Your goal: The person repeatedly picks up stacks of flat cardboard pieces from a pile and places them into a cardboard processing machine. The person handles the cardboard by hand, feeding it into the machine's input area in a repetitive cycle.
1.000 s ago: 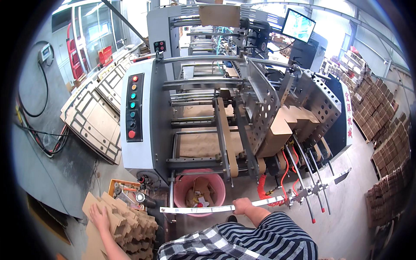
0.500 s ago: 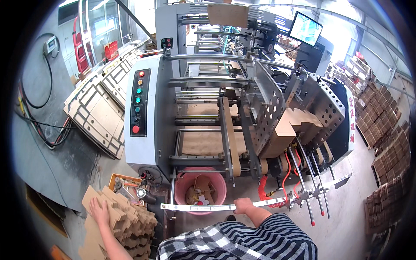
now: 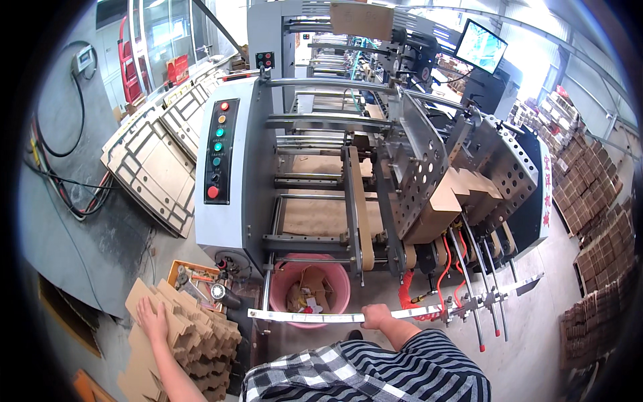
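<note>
My left hand (image 3: 153, 320) lies with fingers spread on a stack of die-cut brown cardboard blanks (image 3: 201, 328), which stands at the lower left with jagged, notched edges. My right hand (image 3: 376, 316) is closed round a long silver metal bar (image 3: 295, 317) that runs across the front of a large grey machine. Ahead on the right, more folded-edge cardboard blanks (image 3: 439, 209) stand between two perforated metal plates (image 3: 416, 164) of that machine. Part of the bar under my right fingers is hidden.
Below the bar stands a pink bucket (image 3: 274, 288) holding cardboard scraps. A yellow tool box (image 3: 175, 276) sits behind the blanks. The button panel (image 3: 218, 151) is on the machine's left side. Red-tipped rods (image 3: 472, 305) jut out at right; cardboard stacks (image 3: 589, 187) line the far right.
The whole view has tilted and shifted slightly. Both hands keep their places, the left on the cardboard blanks and the right on the bar.
</note>
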Tool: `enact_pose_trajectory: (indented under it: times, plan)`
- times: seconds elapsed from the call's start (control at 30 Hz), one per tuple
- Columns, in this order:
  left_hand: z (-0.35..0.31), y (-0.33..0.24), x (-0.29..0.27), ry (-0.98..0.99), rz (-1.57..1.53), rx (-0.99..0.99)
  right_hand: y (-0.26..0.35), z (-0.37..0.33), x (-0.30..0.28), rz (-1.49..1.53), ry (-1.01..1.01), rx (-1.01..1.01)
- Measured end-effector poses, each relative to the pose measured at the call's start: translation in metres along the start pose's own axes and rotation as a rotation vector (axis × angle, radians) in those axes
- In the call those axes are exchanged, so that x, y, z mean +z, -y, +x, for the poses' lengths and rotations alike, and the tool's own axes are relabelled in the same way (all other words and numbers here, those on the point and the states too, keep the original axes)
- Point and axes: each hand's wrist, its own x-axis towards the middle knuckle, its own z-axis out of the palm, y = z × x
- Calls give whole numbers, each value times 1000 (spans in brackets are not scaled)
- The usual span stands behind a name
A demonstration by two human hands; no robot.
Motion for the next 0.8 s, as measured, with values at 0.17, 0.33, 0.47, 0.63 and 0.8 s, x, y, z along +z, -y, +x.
enact_pose_trajectory:
  times: [0.17,0.33,0.47,0.63,0.8]
  plan:
    - [-1,-12,-11,42,33,-14,-2,2,4,-3,-9,2]
    - [-2,-12,-12,32,34,-23,1,-1,-1,6,-10,2]
    - [-2,-15,-12,30,27,-13,0,0,0,-5,-7,0]
    - [0,-10,-10,32,14,-24,3,-3,-7,-3,18,5]
    - [1,-8,-5,32,5,-27,4,-3,-9,-4,27,12]
